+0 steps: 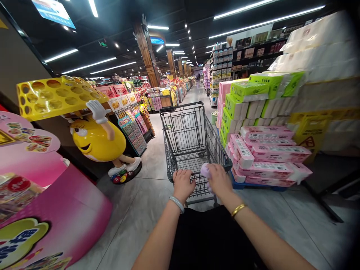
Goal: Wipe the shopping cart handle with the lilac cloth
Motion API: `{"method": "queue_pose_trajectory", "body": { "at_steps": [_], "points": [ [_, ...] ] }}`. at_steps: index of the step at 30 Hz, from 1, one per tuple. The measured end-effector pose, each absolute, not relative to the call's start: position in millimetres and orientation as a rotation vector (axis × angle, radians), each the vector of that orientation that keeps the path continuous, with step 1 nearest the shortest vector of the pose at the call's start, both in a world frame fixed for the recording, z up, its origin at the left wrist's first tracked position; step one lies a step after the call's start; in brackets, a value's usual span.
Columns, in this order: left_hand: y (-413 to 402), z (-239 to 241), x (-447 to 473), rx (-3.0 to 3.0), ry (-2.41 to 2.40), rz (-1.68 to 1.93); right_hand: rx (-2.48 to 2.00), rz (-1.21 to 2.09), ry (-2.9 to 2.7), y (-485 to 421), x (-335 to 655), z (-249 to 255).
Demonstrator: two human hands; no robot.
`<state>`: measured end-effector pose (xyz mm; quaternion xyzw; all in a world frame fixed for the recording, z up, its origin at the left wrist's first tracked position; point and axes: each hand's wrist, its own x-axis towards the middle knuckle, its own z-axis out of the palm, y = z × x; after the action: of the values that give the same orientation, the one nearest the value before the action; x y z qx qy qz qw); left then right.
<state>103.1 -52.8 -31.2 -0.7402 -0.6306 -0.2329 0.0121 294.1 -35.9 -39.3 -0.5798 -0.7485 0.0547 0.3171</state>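
Observation:
A dark wire shopping cart stands directly in front of me, its wire floor showing through. My left hand has its fingers curled over the left part of the cart's handle, and a pale bangle circles that wrist. Closed at the right part of the handle is my right hand, with a gold bangle on the wrist. A soft lilac bundle sticks out from the inner side of my right hand; some of it hangs below the fingers. What exactly it is I cannot make out.
To the left are a pink display stand and a yellow candy-character figure. On the right, pink tissue packs and green packs are stacked on a blue pallet, near a yellow caution sign. An aisle runs ahead.

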Motion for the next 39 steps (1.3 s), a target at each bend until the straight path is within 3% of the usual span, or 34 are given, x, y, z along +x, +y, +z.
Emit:
{"method": "queue_pose_trajectory", "body": {
  "at_steps": [11, 17, 30, 39],
  "points": [
    [-48, -33, 86, -2.317, -1.927, -0.741, -1.565, 0.185, -1.986, -34, 310, -28],
    [-44, -32, 74, -2.313, -1.920, -0.729, -1.540, 0.364, -2.072, -24, 315, -19],
    [-51, -25, 57, -2.304, -1.919, -0.699, -1.662, 0.244, -2.055, -37, 326, -5],
    [-75, -41, 138, -2.450, -1.759, -0.859, -1.403, 0.193, -2.163, -54, 316, -19]
  ]
}}
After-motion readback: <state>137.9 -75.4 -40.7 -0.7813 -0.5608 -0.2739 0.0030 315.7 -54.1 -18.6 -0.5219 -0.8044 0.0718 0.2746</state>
